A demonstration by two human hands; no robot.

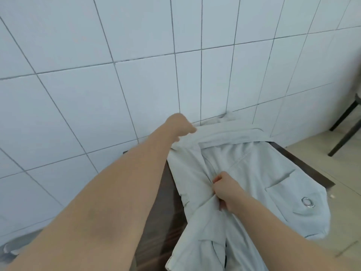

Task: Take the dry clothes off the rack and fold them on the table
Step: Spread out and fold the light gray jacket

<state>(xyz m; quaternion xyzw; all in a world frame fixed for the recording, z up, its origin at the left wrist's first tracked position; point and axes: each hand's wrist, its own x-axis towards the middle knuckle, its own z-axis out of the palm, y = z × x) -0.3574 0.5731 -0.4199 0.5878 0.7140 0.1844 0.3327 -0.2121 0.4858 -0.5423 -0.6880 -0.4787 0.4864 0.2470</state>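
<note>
A pale grey garment (244, 173) is spread on the dark table (156, 222) by the tiled wall (117, 55), so it is judged off the rack. Its far edge is gripped by the left hand (180, 126) and its middle pinched by the right hand (226, 190); folding is barely begun.

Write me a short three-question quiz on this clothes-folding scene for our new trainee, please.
1. True or false: the light grey garment lies on the dark table.
2. Which hand grips the garment's far edge near the tiled wall? A) left hand B) right hand
3. Fill in: a metal ___ sits on the garment's right side.

Key: 1 true. 2 A. 3 ring (an eyelet).
</note>
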